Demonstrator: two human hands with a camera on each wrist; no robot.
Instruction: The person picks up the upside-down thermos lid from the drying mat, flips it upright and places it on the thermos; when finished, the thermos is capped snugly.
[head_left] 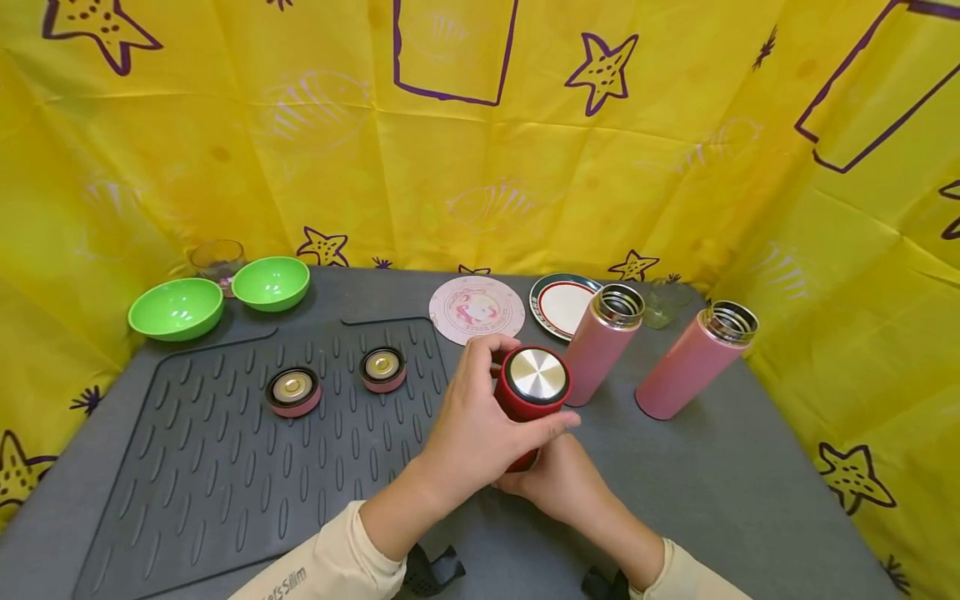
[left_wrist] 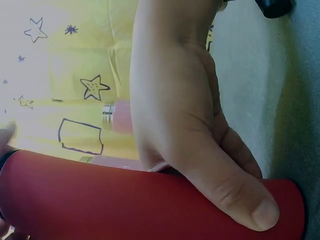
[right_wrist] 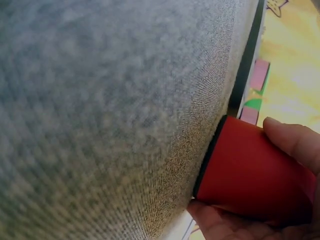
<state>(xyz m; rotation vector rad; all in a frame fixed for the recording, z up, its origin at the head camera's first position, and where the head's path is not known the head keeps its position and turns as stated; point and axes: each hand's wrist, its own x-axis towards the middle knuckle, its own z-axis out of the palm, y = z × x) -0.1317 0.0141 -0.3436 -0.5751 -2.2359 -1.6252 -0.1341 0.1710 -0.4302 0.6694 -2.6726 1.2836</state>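
A red thermos bottle [head_left: 528,404] with a shiny silver disc on its top stands upright on the grey table. My left hand [head_left: 480,412] grips its upper end from the left, thumb and fingers around the cap. Lower down, my right hand [head_left: 558,479] holds the body, its thumb lying along the red side in the left wrist view. The right wrist view shows the dark base edge of the thermos [right_wrist: 250,172] at the table. Just behind are two pink bottles [head_left: 603,346] [head_left: 690,367], uncapped, with bare steel necks.
Two pink lids [head_left: 294,392] [head_left: 383,369] lie inside-up on the dark drying mat [head_left: 225,483]. Green bowls [head_left: 177,310] [head_left: 271,284] and a glass [head_left: 217,260] stand back left. Behind the hands are a pink round mat [head_left: 477,308], a rimmed plate [head_left: 562,308] and another glass [head_left: 663,302].
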